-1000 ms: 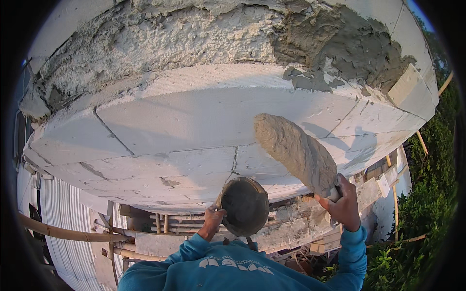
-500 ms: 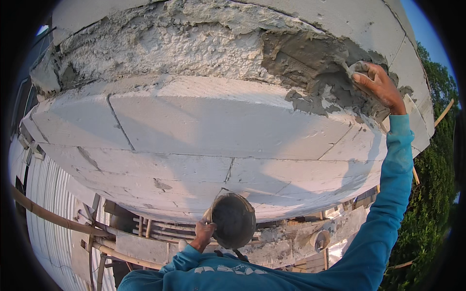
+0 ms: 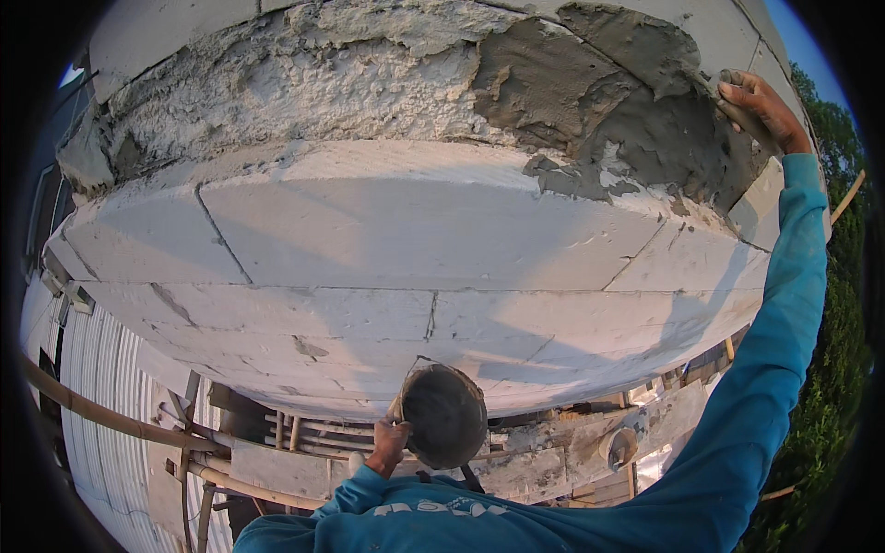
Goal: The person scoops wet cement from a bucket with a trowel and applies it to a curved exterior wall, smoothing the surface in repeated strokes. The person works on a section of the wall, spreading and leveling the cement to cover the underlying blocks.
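At the lower middle, my left hand (image 3: 389,444) is closed on the rim of a dark bucket (image 3: 446,415) with grey mortar inside. My right arm stretches up to the far right, where my right hand (image 3: 761,109) has its fingers curled beside the wet mortar. Something greyish shows under those fingers, but I cannot make out what it is. Dark wet mortar (image 3: 678,138) covers the right part of a rough recessed band in the block wall. Left of it, the band's pale, bumpy surface (image 3: 323,101) is bare of wet mortar.
Pale blocks (image 3: 369,230) form the wall below the band. Under it lie scaffold planks (image 3: 525,475) with a small round container (image 3: 619,447). Bamboo poles (image 3: 111,410) and corrugated sheeting (image 3: 101,369) stand at the left, green trees (image 3: 820,369) at the right.
My right hand has moved right and slightly up, off the mortar to its right edge. The mortar there looks smoother and extends higher. My left hand still holds the bucket.
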Demonstrator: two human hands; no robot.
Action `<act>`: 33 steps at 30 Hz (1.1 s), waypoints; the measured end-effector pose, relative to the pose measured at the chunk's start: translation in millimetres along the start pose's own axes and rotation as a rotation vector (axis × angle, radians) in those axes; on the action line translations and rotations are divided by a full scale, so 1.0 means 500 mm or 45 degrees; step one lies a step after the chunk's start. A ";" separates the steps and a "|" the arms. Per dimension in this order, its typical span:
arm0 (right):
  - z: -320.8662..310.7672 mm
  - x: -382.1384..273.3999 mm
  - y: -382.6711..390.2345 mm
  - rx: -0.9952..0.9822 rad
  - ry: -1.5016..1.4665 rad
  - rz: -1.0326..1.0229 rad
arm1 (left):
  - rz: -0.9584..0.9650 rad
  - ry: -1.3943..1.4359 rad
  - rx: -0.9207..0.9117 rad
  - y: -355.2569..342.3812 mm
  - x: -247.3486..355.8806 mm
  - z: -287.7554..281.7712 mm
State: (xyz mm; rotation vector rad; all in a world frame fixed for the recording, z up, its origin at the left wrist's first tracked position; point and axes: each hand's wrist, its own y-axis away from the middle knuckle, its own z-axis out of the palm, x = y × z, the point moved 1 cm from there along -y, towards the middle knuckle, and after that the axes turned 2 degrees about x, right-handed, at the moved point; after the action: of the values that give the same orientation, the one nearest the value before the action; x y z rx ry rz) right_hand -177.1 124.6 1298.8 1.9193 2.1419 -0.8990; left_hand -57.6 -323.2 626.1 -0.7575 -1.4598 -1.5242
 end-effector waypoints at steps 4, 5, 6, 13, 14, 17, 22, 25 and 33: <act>-0.056 0.085 0.041 0.087 -0.067 0.047 | -0.100 -0.056 -0.068 0.008 0.018 -0.012; -0.046 0.087 0.067 0.237 -0.093 0.025 | -0.117 -0.088 -0.054 0.009 0.020 -0.013; -0.017 0.081 0.100 0.390 -0.120 0.004 | -0.131 -0.123 -0.038 0.010 0.025 -0.017; 0.211 0.080 0.287 0.502 -0.395 0.042 | -0.086 -0.193 -0.148 0.008 0.050 -0.030; 0.261 0.068 0.299 0.456 -0.491 0.035 | -0.105 -0.229 -0.209 -0.014 0.028 -0.045; 0.420 0.033 0.334 0.477 -0.700 0.171 | -0.108 -0.285 -0.260 -0.050 -0.016 -0.062; 0.489 0.007 0.422 0.232 -0.850 0.593 | -0.222 -0.334 -0.336 -0.069 -0.004 -0.099; 0.452 0.003 0.528 0.157 -0.854 0.826 | -0.260 -0.487 -0.375 -0.074 0.018 -0.121; 0.529 -0.053 0.744 0.602 -0.400 0.949 | -0.157 -0.621 -0.391 -0.154 -0.054 -0.183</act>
State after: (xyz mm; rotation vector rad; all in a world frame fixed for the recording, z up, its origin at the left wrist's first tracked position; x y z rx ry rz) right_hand 101.5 -26.3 968.9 2.3042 0.9524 -1.4568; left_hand -102.0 -413.6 555.8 -1.3153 -1.6608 -1.7628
